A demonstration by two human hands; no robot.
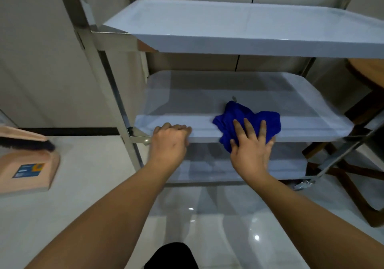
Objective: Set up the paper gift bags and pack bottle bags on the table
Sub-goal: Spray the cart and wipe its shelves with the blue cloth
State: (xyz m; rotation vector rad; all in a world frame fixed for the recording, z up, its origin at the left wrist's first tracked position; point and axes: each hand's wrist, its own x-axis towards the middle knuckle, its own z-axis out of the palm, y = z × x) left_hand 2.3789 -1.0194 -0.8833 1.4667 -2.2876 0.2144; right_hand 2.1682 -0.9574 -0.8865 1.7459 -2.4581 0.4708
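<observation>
No paper gift bags or bottle bags are in view, so the packing looks not yet begun and all of it seems left; this appears to be cleaning beforehand. The right hand (252, 144), fingers straight and spread, presses a blue cloth (249, 118) on the middle shelf (187, 123), while the left hand (169, 142) curls its fingers over that shelf's front edge
</observation>
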